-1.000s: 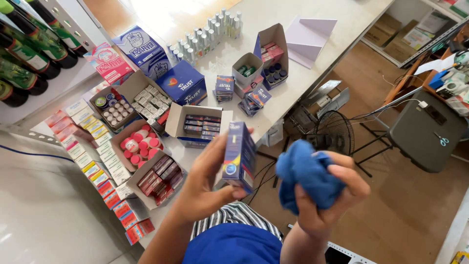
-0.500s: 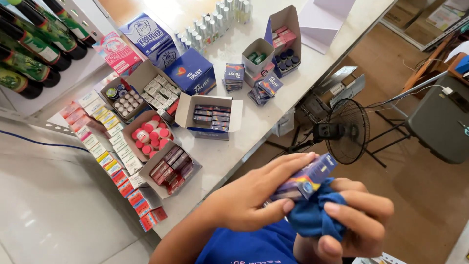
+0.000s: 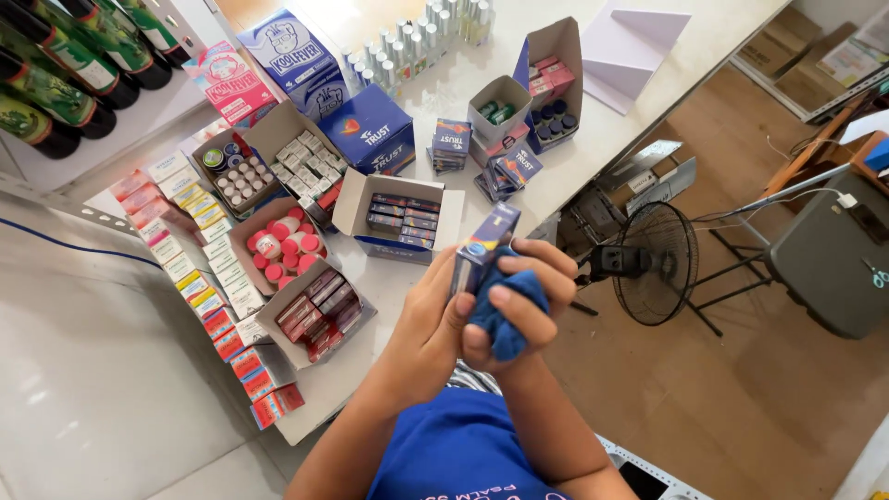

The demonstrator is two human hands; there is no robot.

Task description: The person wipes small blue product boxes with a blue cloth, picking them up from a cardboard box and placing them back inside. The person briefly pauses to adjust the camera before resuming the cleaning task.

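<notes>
1. Left hand [image 3: 421, 338] is closed around a small blue carton [image 3: 483, 245], fingers wrapped on its lower half, top end poking up and tilted away. Held up in front of the chest, clear of the table, likely so every face can be reached.
2. Right hand [image 3: 519, 306] is closed on a bunched blue cloth [image 3: 505, 310], fingers curled over it, cloth pressed against the carton's right side. Cloth touches the carton; looks like a wiping hold.
3. Both hands meet, thumbs side by side, so the carton is braced by one hand while the other presses the cloth against it.
4. Just beyond the hands on the white table [image 3: 519, 120]: an open tray box of flat dark cartons [image 3: 400, 215], flaps open, nearest to the hands.
5. Loose matching blue cartons [image 3: 507, 171] lie in a small pile near the table edge; another short stack [image 3: 451, 143] stands behind.
6. Further left: an open box of red-capped jars [image 3: 278, 250], a box of red packs [image 3: 319, 304], and a row of small flat packs [image 3: 208, 278] lined edge to edge.
7. Far end: clear small bottles [image 3: 417, 42] grouped upright; dark green bottles [image 3: 65, 65] lie on a shelf at upper left.
8. A floor fan [image 3: 653, 264] stands on the wood floor, right of the table.
</notes>
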